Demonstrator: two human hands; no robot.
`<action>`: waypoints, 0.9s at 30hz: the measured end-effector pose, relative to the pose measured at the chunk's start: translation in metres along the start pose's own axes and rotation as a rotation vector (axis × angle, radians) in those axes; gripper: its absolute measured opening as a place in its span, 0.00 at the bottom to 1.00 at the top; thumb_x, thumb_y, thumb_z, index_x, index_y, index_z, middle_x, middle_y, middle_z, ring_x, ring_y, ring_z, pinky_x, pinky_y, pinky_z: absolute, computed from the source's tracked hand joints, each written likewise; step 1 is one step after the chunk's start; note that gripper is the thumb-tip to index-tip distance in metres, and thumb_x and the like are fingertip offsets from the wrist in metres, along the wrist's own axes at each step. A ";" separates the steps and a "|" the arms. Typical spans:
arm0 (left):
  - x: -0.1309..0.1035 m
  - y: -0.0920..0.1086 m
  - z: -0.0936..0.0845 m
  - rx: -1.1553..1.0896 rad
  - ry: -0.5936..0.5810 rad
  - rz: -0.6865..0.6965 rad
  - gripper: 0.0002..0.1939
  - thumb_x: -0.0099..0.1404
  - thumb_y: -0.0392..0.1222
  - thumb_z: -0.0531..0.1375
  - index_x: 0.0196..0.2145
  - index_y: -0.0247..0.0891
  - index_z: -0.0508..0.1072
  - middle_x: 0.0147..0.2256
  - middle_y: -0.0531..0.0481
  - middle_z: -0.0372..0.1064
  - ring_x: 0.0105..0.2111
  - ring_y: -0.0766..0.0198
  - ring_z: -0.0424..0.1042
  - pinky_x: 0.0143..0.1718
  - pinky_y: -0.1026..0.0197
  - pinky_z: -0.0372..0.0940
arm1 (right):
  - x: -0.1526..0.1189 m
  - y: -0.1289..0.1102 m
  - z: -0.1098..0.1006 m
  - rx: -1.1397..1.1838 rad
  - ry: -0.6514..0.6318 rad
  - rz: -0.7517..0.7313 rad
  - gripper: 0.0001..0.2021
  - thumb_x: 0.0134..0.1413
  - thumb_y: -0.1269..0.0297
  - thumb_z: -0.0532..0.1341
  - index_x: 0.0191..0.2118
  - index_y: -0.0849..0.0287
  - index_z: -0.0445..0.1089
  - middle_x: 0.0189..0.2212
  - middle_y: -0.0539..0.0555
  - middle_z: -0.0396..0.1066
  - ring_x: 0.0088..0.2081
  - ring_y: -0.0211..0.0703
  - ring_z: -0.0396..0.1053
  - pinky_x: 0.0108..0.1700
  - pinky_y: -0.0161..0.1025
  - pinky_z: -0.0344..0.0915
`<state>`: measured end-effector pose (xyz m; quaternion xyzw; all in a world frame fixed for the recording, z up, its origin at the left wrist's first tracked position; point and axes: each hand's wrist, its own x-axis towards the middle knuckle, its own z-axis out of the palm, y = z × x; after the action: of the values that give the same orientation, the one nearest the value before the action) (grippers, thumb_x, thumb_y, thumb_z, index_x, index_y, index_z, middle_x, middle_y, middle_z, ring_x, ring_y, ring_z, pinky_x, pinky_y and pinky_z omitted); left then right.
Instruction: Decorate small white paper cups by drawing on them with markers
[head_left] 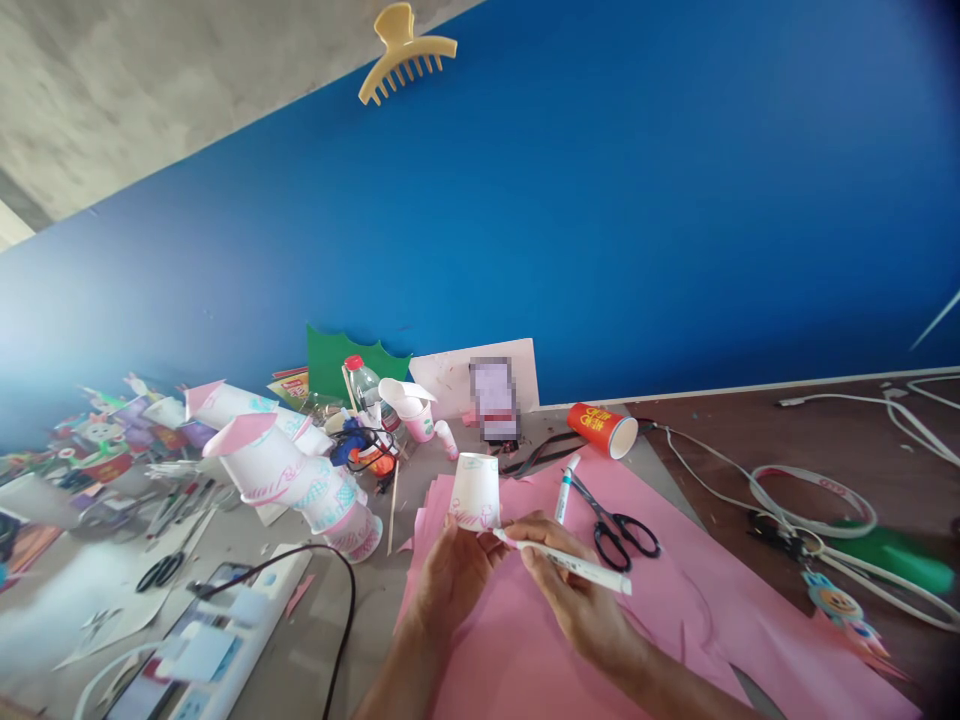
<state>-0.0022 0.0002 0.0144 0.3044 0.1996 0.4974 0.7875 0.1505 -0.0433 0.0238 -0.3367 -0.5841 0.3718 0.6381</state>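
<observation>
Near the middle of the view, my left hand grips a white paper cup at its lower edge. Pink drawn lines run along the lower part of the cup. My right hand is closed round a white marker with a pink end. The marker's tip points at the cup's lower right edge; whether it touches cannot be told. Under both hands lie sheets of pink paper. Right of the cup, a second marker with a teal band rests beside black-handled scissors.
A red paper cup lies on its side behind the scissors. At left stand stacked decorated cups, near a power strip with a black cable. Behind are a bottle and a pixelated phone-like panel. White cables lie at right.
</observation>
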 end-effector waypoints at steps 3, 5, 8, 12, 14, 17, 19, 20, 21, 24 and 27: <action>0.000 0.000 0.000 0.013 -0.011 0.003 0.19 0.65 0.49 0.60 0.50 0.39 0.73 0.38 0.45 0.79 0.38 0.56 0.76 0.50 0.52 0.62 | -0.001 0.000 0.000 0.007 -0.012 -0.001 0.10 0.65 0.64 0.56 0.42 0.51 0.75 0.38 0.53 0.75 0.41 0.44 0.73 0.41 0.37 0.71; -0.001 0.000 0.000 0.012 -0.020 0.003 0.18 0.66 0.49 0.59 0.50 0.39 0.73 0.38 0.46 0.79 0.38 0.57 0.76 0.50 0.52 0.62 | -0.001 0.000 0.000 0.005 -0.018 0.005 0.10 0.65 0.64 0.55 0.42 0.51 0.75 0.38 0.53 0.75 0.41 0.44 0.73 0.41 0.37 0.71; -0.001 0.000 0.000 0.004 -0.028 0.003 0.18 0.66 0.49 0.59 0.51 0.40 0.73 0.40 0.46 0.79 0.39 0.56 0.76 0.50 0.52 0.62 | -0.001 0.000 0.000 -0.001 -0.013 0.015 0.10 0.65 0.64 0.55 0.42 0.52 0.75 0.38 0.54 0.75 0.41 0.45 0.73 0.41 0.39 0.72; -0.001 -0.001 -0.001 -0.028 -0.021 0.000 0.19 0.64 0.49 0.61 0.51 0.40 0.73 0.41 0.46 0.79 0.39 0.56 0.76 0.49 0.52 0.62 | 0.000 0.000 0.000 -0.011 -0.003 0.009 0.10 0.65 0.64 0.56 0.41 0.53 0.75 0.37 0.53 0.75 0.39 0.44 0.73 0.40 0.38 0.72; -0.001 -0.001 -0.002 -0.037 -0.012 -0.003 0.20 0.63 0.49 0.63 0.50 0.40 0.74 0.41 0.46 0.79 0.40 0.56 0.76 0.48 0.53 0.63 | 0.001 0.001 -0.001 -0.024 0.001 0.018 0.10 0.65 0.64 0.56 0.41 0.53 0.75 0.36 0.53 0.75 0.39 0.44 0.73 0.39 0.37 0.71; -0.001 -0.001 -0.003 -0.041 -0.012 -0.009 0.19 0.61 0.50 0.65 0.47 0.40 0.75 0.40 0.47 0.80 0.40 0.56 0.76 0.46 0.54 0.63 | 0.001 0.002 -0.001 -0.040 0.012 0.042 0.10 0.65 0.63 0.56 0.40 0.53 0.75 0.36 0.53 0.76 0.39 0.44 0.73 0.39 0.37 0.71; -0.001 -0.001 -0.004 -0.041 -0.015 -0.012 0.17 0.61 0.49 0.65 0.45 0.40 0.77 0.40 0.47 0.80 0.40 0.57 0.76 0.46 0.55 0.63 | 0.001 0.002 -0.002 -0.040 0.016 0.049 0.10 0.65 0.62 0.56 0.40 0.53 0.75 0.36 0.54 0.76 0.39 0.45 0.73 0.39 0.38 0.70; -0.001 -0.001 -0.004 -0.041 -0.016 -0.014 0.17 0.61 0.50 0.65 0.44 0.39 0.77 0.40 0.46 0.80 0.40 0.56 0.76 0.46 0.54 0.63 | 0.001 0.003 -0.002 -0.038 0.019 0.053 0.10 0.65 0.62 0.56 0.40 0.53 0.75 0.36 0.54 0.76 0.39 0.45 0.73 0.39 0.38 0.70; -0.001 -0.001 -0.004 -0.039 -0.016 -0.016 0.17 0.61 0.50 0.65 0.44 0.39 0.77 0.40 0.46 0.80 0.40 0.56 0.76 0.47 0.54 0.63 | 0.001 0.003 -0.002 -0.038 0.022 0.060 0.10 0.65 0.61 0.56 0.40 0.54 0.75 0.36 0.54 0.76 0.39 0.45 0.73 0.39 0.38 0.70; -0.001 0.000 -0.004 -0.037 -0.015 -0.022 0.17 0.61 0.51 0.64 0.44 0.38 0.78 0.42 0.44 0.79 0.41 0.55 0.76 0.47 0.53 0.62 | 0.002 0.005 -0.002 -0.046 0.037 0.080 0.11 0.64 0.59 0.56 0.40 0.54 0.75 0.35 0.53 0.76 0.37 0.44 0.73 0.37 0.38 0.69; -0.001 0.000 -0.003 -0.034 -0.025 -0.016 0.16 0.63 0.51 0.63 0.44 0.39 0.78 0.42 0.45 0.79 0.41 0.55 0.76 0.47 0.52 0.62 | 0.002 0.007 -0.001 -0.044 0.048 0.096 0.12 0.64 0.58 0.56 0.39 0.55 0.75 0.34 0.53 0.75 0.35 0.44 0.72 0.37 0.38 0.69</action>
<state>-0.0043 0.0000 0.0119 0.2953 0.1838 0.4907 0.7989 0.1514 -0.0378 0.0182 -0.3871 -0.5598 0.3807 0.6260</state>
